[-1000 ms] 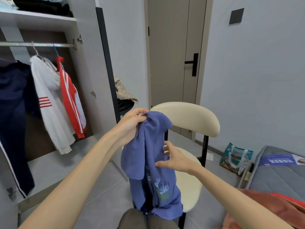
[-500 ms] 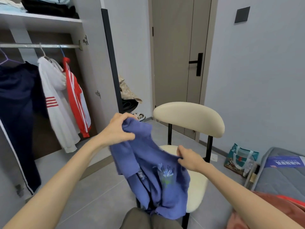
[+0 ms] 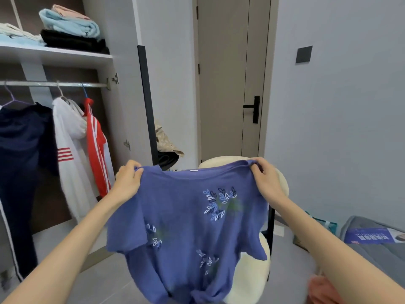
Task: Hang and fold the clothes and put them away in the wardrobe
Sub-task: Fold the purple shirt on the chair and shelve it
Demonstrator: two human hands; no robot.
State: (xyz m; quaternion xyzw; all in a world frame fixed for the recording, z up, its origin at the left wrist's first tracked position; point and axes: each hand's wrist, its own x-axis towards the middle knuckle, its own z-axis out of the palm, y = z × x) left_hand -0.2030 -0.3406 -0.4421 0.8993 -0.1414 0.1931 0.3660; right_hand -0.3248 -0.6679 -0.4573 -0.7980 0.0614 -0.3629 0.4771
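Blue-purple T-shirt [image 3: 186, 216] with leaf embroidery, cream chair [image 3: 252, 275], red-and-white striped jacket [image 3: 96, 145]

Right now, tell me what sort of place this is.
Most likely a bedroom: an open wardrobe with clothes hanging on its rail and folded stacks on the shelf above, a grey mattress at the right edge. The left hand and right hand hold up a blue top.
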